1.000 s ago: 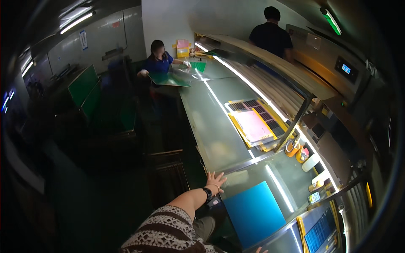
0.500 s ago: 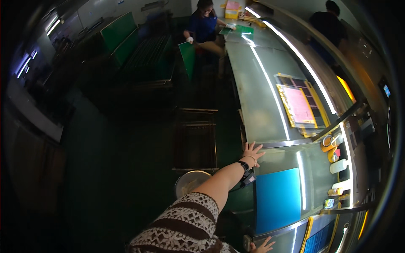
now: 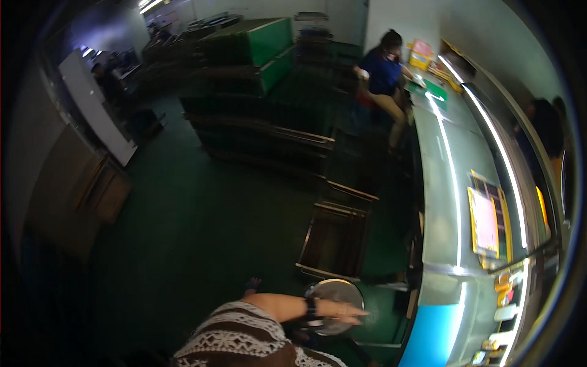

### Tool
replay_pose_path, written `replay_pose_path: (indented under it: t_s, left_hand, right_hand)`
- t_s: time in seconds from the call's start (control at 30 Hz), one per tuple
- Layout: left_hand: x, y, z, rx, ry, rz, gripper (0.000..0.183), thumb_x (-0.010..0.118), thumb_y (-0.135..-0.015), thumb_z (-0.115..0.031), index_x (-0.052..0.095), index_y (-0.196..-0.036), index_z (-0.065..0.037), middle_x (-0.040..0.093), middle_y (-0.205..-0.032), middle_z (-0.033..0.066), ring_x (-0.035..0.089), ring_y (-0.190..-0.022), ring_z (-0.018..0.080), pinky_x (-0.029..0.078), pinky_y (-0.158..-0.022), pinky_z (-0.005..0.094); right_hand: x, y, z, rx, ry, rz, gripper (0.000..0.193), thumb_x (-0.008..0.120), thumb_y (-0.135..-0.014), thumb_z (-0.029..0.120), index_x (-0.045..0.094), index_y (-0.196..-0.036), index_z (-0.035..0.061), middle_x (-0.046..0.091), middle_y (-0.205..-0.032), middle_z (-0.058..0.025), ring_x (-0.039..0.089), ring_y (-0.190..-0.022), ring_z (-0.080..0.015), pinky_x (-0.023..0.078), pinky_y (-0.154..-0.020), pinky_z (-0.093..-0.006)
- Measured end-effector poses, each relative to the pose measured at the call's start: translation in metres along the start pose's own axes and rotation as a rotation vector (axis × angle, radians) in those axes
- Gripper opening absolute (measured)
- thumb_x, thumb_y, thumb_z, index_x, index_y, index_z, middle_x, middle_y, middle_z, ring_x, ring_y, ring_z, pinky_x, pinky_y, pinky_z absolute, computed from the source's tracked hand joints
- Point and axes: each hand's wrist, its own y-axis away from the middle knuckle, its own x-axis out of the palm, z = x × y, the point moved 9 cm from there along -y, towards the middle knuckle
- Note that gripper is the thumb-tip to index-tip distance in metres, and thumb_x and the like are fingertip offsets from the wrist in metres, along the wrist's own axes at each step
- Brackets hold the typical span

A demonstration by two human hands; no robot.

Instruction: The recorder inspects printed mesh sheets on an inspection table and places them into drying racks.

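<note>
My left hand (image 3: 343,311), blurred by motion, reaches rightward over a round stool (image 3: 333,289) with a pale rim. Its fingers are stretched out with nothing in them. A dark watch band circles that wrist, below a brown and white patterned sleeve (image 3: 241,336). Right of the hand, a flat blue sheet (image 3: 428,333) lies on the near part of the shiny long bench (image 3: 437,202), apart from my fingers. My right hand is out of the picture.
A low metal-framed rack (image 3: 335,241) stands beyond the stool. Farther off are large racks with green panels (image 3: 269,46). A person in blue (image 3: 380,70) sits at the bench's far end by a green board (image 3: 441,93). Pink sheet (image 3: 484,223) and bottles (image 3: 506,313) are on the bench.
My left hand has come off the bench edge and now hangs over the stool. My right hand has left the picture. The view has swung left, shifting the bench rightward.
</note>
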Motion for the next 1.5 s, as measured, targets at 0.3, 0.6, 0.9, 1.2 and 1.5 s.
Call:
replay_pose_path:
  t_s: [0.3,0.6,0.9,1.2,1.5]
  left_hand:
    - [0.037,0.752,0.355,-1.825,0.220,-0.657,0.026,0.056,-0.081,-0.031,0.062,-0.088,-0.007,0.061,-0.082,0.0129,0.061,-0.077,0.0272,0.048,-0.067,0.0452]
    - [-0.080,0.790,0.398,-0.650,0.516,-1.316,0.021,0.056,-0.074,-0.023,0.059,-0.064,-0.005,0.061,-0.061,0.0034,0.058,-0.060,0.0149,0.045,-0.054,0.0328]
    - [-0.119,0.781,0.419,-1.095,0.958,-1.332,0.024,0.048,-0.082,-0.023,0.061,-0.081,-0.003,0.062,-0.082,0.0139,0.057,-0.065,0.0285,0.046,-0.061,0.0405]
    - [-0.216,1.001,0.430,-1.218,1.167,-1.862,0.020,0.051,-0.082,-0.021,0.061,-0.083,-0.003,0.062,-0.084,0.0110,0.058,-0.066,0.0256,0.045,-0.059,0.0398]
    - [-0.291,1.266,0.540,-1.234,1.233,-2.044,0.017,0.055,-0.081,-0.020,0.061,-0.085,-0.004,0.062,-0.086,0.0082,0.058,-0.068,0.0228,0.045,-0.057,0.0392]
  right_hand:
    - [-0.029,0.005,0.341,-0.175,0.022,0.199,0.071,0.059,-0.079,0.048,0.035,-0.132,0.0084,0.037,-0.133,-0.0249,0.034,-0.121,-0.0401,0.029,-0.093,-0.0571]
    - [-0.008,0.024,0.780,-0.643,-0.391,0.552,0.030,0.055,-0.087,0.022,0.058,-0.104,-0.0027,0.063,-0.098,-0.0152,0.057,-0.087,-0.0236,0.045,-0.077,-0.0378]
    - [0.152,-0.038,1.123,-0.668,-0.794,1.025,0.025,0.054,-0.089,0.012,0.053,-0.113,0.0034,0.057,-0.103,-0.0137,0.055,-0.095,-0.0270,0.046,-0.085,-0.0428]
    - [0.160,0.286,1.554,-1.755,-0.099,0.853,0.031,0.053,-0.087,0.029,0.060,-0.102,0.0033,0.063,-0.095,-0.0184,0.060,-0.087,-0.0366,0.049,-0.074,-0.0410]
    - [0.182,0.528,1.756,-1.946,-0.276,1.173,0.029,0.052,-0.090,0.029,0.057,-0.103,0.0034,0.063,-0.092,-0.0157,0.061,-0.084,-0.0319,0.048,-0.073,-0.0382]
